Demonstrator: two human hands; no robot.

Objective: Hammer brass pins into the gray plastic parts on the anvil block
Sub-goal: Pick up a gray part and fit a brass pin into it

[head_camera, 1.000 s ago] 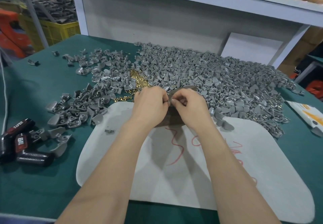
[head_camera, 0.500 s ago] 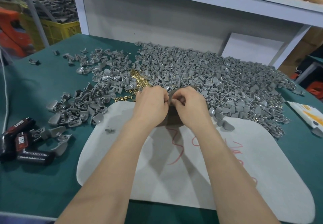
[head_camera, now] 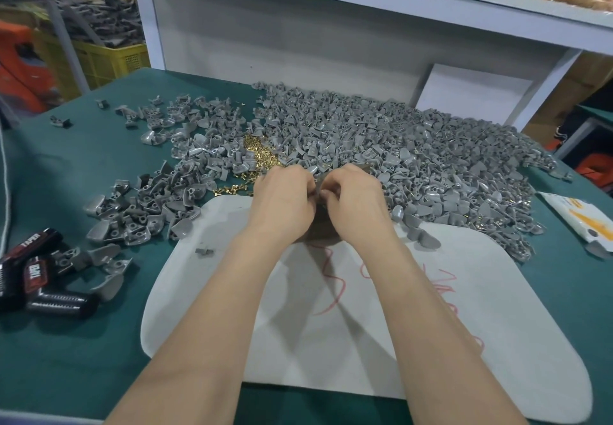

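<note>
My left hand [head_camera: 282, 199] and my right hand [head_camera: 355, 199] meet fingertip to fingertip over a dark brown anvil block [head_camera: 320, 229], which they mostly hide. Between the fingertips they pinch a small gray plastic part [head_camera: 317, 185]; whether a pin is in it cannot be seen. A big heap of gray plastic parts [head_camera: 381, 152] spreads behind the hands. A patch of small brass pins [head_camera: 262, 156] lies in the heap just left of my left hand. No hammer shows.
A white felt mat [head_camera: 381, 325] with red scribbles lies under my forearms on the green table [head_camera: 66, 341]. Black battery-like cylinders [head_camera: 39, 278] lie at the left edge. A white packet [head_camera: 580, 219] sits right. A white shelf frame [head_camera: 298, 26] stands behind.
Both hands stay together over the block; the fingers shift only slightly on the small part. Nothing else has moved.
</note>
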